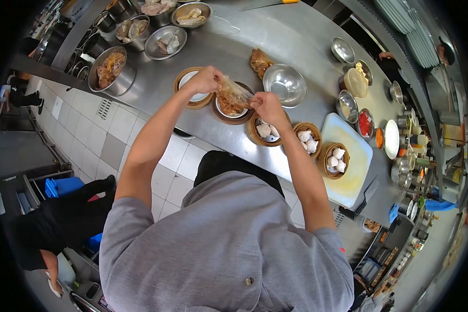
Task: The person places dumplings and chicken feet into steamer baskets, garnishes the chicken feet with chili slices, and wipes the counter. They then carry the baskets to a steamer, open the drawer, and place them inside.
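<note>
A clear plastic bag (233, 92) with brown saucy food in it is stretched between my two hands. My left hand (207, 79) is closed on its upper left end, my right hand (269, 108) pinches the right end. Right below the bag, a white bowl (219, 108) with brown food sits in a dark-rimmed bamboo steamer (239, 120). Under my left hand stands another bamboo steamer (196, 105) holding a white dish (188, 78). Near my right wrist is a steamer of white dumplings (264, 130). A second brown-filled bag (260, 62) lies beyond, beside a metal bowl (285, 86).
Two more dumpling steamers (334, 161) stand at the right, one on a white cutting board (356, 140). A knife (370, 190) lies beside the board. Metal pots of food (125, 78) line the table's left end. A person in black (62, 218) is at lower left.
</note>
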{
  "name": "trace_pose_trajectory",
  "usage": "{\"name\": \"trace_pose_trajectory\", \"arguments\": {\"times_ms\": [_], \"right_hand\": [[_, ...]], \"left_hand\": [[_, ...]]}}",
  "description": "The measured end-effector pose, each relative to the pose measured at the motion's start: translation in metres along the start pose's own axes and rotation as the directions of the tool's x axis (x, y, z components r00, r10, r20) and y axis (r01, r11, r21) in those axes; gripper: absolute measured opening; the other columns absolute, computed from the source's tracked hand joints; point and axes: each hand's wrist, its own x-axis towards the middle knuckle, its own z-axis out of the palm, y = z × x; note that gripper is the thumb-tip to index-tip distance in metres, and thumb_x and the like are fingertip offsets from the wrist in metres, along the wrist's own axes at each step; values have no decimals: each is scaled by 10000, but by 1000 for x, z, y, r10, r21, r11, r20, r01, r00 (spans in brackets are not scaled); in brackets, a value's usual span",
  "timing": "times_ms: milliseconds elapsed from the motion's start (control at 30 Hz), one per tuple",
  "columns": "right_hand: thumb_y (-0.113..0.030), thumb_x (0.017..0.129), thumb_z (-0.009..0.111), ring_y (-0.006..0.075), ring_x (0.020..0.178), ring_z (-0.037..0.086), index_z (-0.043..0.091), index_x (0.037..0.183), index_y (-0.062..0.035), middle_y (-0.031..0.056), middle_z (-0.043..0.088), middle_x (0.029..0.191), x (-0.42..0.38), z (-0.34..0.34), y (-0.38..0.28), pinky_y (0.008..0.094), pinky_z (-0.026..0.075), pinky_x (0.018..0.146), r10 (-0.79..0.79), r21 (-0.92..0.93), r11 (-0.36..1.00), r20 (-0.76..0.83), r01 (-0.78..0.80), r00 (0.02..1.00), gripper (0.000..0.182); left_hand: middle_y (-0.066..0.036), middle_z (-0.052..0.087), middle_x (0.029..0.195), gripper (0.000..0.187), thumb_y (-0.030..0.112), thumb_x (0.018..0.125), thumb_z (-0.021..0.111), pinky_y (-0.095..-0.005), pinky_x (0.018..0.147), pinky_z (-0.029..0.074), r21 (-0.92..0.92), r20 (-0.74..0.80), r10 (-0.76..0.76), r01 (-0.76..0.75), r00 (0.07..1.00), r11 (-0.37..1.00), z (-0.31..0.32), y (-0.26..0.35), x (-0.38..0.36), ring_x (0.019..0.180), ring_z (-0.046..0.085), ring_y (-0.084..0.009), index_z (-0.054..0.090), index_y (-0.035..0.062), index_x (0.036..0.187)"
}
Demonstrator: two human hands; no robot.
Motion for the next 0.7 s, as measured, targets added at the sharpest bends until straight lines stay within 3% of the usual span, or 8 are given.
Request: {"name": "trace_pose_trajectory", "arguments": {"times_ms": [67, 167, 267, 367, 467, 567, 667, 700], "right_hand": [[-32, 836, 674, 406, 839, 681, 678, 953, 28, 247, 684, 859, 1, -1, -5, 445, 524, 752, -30, -23, 999, -10, 29, 1000, 132], [-4, 856, 615, 412, 848, 677, 655, 924, 38, 249, 684, 875, 4, 0, -1, 463, 517, 742, -62, -68, 996, -19, 60, 998, 89], [18, 868, 569, 428, 854, 668, 619, 906, 44, 257, 683, 891, 5, -6, -3, 462, 513, 736, -77, -74, 994, 22, 79, 997, 68], [7, 886, 578, 383, 798, 677, 579, 900, 57, 253, 669, 846, 9, -4, 12, 432, 510, 710, -136, 93, 987, 22, 133, 991, 51], [-16, 899, 591, 264, 733, 647, 598, 943, 60, 208, 654, 793, 15, 4, 29, 389, 501, 687, -71, 121, 990, 20, 68, 997, 88], [-42, 899, 618, 172, 718, 588, 631, 971, 65, 155, 646, 770, 12, 7, 17, 362, 489, 674, -51, 376, 926, 0, 47, 999, 129], [-33, 879, 621, 160, 722, 585, 657, 1002, 59, 136, 663, 789, 13, 1, 12, 350, 489, 685, 10, 216, 976, 41, -19, 999, 157], [-30, 873, 620, 162, 722, 586, 657, 1001, 60, 138, 663, 786, 14, -1, 14, 348, 490, 687, 12, 193, 981, 42, -20, 999, 161]], "left_hand": [[-34, 674, 794, 93, 11, 829, 678, -266, 631, 463, 8, 1, -4, 4, 1000, 1000, 3, -7, 8, 716, 581, -91, 683, -10, 919], [-13, 655, 777, 44, 5, 838, 650, -256, 583, 421, -79, -46, 144, -147, 989, 986, 2, -24, 25, 685, 546, -85, 669, 11, 877], [-2, 634, 757, 22, 20, 849, 632, -250, 556, 386, -263, -14, 137, -136, 990, 955, -10, 5, 18, 662, 512, -76, 629, 36, 834], [1, 628, 758, 36, 41, 863, 612, -255, 548, 377, -346, 48, 21, -3, 999, 938, -13, 23, 25, 655, 498, -70, 593, 52, 835], [-13, 637, 765, 22, 57, 868, 604, -256, 544, 385, -283, 100, 3, 25, 995, 959, -13, 50, 26, 662, 518, -62, 586, 47, 876], [-55, 655, 822, 79, 109, 885, 627, -257, 567, 435, -200, 161, 37, -4, 986, 980, 2, 67, 40, 699, 574, -84, 592, 45, 914], [-103, 674, 901, 177, 177, 895, 668, -302, 666, 520, -375, 267, 145, -36, 953, 926, 28, 71, 60, 795, 653, -148, 617, 29, 978], [-113, 679, 929, 218, 198, 891, 684, -318, 705, 532, -291, 177, 201, -144, 964, 946, 27, 74, 56, 822, 665, -169, 625, 24, 1008]]}}
